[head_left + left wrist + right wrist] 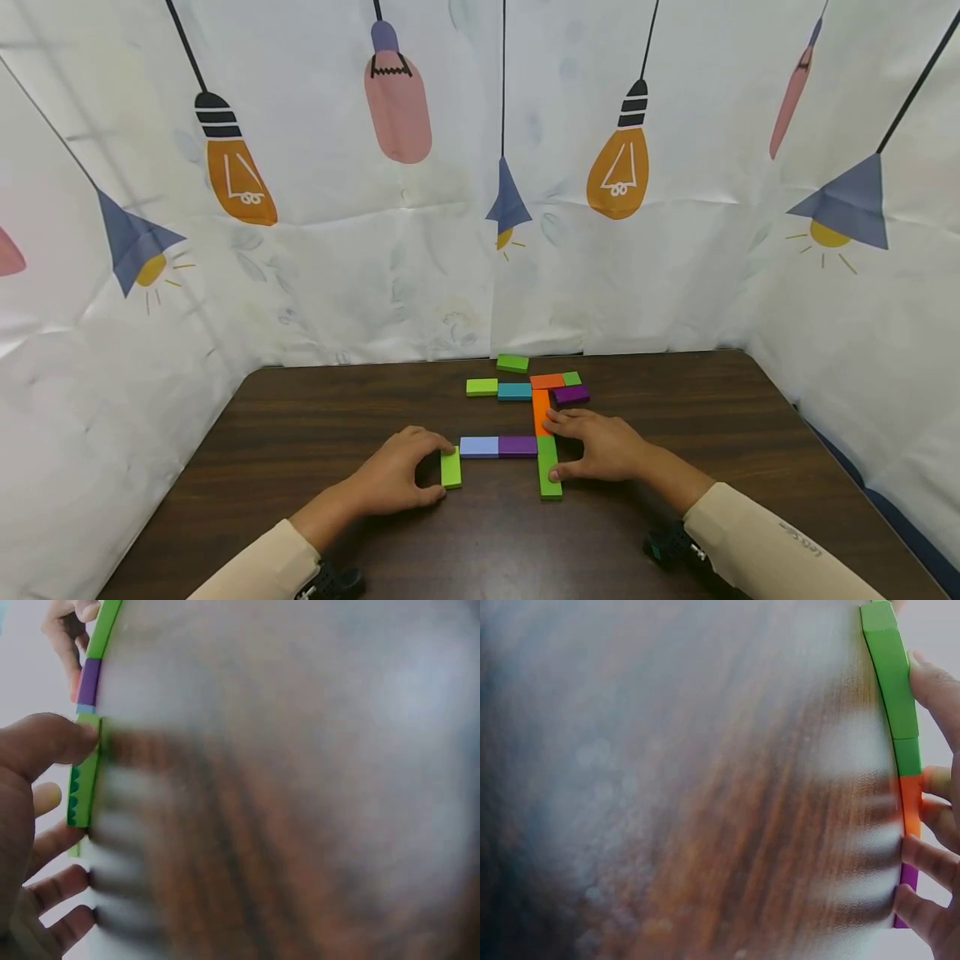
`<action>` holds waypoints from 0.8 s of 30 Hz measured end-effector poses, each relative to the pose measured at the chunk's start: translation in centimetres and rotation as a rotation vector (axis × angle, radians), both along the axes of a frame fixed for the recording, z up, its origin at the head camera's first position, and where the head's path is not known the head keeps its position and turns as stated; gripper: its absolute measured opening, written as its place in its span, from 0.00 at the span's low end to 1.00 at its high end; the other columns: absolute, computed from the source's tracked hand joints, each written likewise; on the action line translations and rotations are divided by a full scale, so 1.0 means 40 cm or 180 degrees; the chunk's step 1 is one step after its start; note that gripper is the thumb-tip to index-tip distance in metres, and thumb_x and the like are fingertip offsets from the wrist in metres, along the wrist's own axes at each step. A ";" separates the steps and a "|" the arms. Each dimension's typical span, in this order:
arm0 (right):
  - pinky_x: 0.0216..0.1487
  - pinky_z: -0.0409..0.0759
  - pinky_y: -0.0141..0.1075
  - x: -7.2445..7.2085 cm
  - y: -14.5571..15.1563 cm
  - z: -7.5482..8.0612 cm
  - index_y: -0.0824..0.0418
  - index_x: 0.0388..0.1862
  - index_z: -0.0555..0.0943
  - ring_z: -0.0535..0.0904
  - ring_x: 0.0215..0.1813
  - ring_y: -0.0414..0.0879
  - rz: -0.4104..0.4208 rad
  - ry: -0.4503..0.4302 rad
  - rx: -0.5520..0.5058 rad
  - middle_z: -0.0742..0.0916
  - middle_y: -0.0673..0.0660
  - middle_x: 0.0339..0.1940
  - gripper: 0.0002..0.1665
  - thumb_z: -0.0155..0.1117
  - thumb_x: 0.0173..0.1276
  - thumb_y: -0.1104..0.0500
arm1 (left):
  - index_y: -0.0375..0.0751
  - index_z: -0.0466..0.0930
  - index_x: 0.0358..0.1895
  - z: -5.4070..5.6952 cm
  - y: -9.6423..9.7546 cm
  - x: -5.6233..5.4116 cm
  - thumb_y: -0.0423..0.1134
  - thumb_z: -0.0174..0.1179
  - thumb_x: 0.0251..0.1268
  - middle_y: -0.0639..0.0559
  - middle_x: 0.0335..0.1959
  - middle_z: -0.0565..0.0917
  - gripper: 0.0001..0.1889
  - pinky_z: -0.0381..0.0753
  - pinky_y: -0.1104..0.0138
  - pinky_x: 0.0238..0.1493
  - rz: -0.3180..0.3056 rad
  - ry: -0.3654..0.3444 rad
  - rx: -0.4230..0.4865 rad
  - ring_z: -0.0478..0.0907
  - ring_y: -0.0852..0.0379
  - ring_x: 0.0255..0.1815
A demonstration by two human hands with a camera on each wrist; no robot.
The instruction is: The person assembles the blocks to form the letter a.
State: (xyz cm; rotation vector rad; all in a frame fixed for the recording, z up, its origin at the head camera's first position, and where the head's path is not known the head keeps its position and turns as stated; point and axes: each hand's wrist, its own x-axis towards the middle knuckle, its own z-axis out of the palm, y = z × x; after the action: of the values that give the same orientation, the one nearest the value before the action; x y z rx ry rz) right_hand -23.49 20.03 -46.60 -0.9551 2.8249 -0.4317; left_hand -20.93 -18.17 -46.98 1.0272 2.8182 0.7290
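Pinching a lime block (451, 471), the left hand (396, 477) held it just beside a lavender block (479, 447). The right hand (606, 450), thumb and fingers spread apart, touched a green strip (547, 460) and an orange block (541, 410) along their right sides.

head: bright, clear | wrist views: tabletop (705, 795) blurred, pale glare

Your left sleeve (258, 560) and right sleeve (776, 546) are cream, the right printed with small dark marks (800, 539); below the cuffs you wear a black left-wrist device (341, 582) and a black right-wrist device (666, 546).
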 end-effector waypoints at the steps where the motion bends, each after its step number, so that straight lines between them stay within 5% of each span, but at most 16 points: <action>1: 0.57 0.77 0.63 0.000 0.000 0.000 0.49 0.77 0.71 0.65 0.77 0.55 -0.0001 0.0001 0.0001 0.70 0.48 0.79 0.56 0.58 0.58 0.17 | 0.49 0.78 0.65 0.003 0.000 -0.001 0.51 0.72 0.61 0.57 0.62 0.78 0.29 0.70 0.44 0.65 -0.0001 -0.0037 0.0007 0.70 0.50 0.67; 5: 0.57 0.76 0.63 -0.001 0.000 -0.001 0.49 0.77 0.71 0.64 0.78 0.55 -0.0003 0.0004 0.0007 0.70 0.47 0.79 0.57 0.58 0.58 0.17 | 0.46 0.74 0.69 0.018 -0.001 -0.009 0.53 0.67 0.67 0.52 0.66 0.75 0.30 0.69 0.43 0.67 0.0024 -0.0143 0.0013 0.68 0.47 0.70; 14: 0.57 0.76 0.63 0.003 -0.001 0.005 0.49 0.77 0.72 0.65 0.77 0.55 -0.0001 0.0004 0.0013 0.70 0.48 0.78 0.56 0.59 0.59 0.18 | 0.41 0.74 0.69 0.064 0.027 -0.059 0.45 0.64 0.72 0.45 0.68 0.75 0.26 0.68 0.41 0.67 0.0186 0.0149 -0.0062 0.68 0.41 0.71; 24: 0.56 0.77 0.63 0.004 -0.003 0.006 0.49 0.77 0.72 0.65 0.77 0.55 -0.0004 -0.0016 -0.0009 0.70 0.48 0.78 0.55 0.60 0.59 0.19 | 0.42 0.75 0.70 0.078 0.081 -0.128 0.45 0.62 0.72 0.45 0.71 0.73 0.26 0.66 0.40 0.69 0.0281 0.0354 -0.0277 0.67 0.42 0.73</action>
State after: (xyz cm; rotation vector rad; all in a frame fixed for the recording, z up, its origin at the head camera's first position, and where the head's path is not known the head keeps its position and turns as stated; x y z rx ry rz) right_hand -23.32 19.93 -46.35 -0.9516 2.8214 -0.4379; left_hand -26.06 -14.95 -43.88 0.9645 2.9772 0.5671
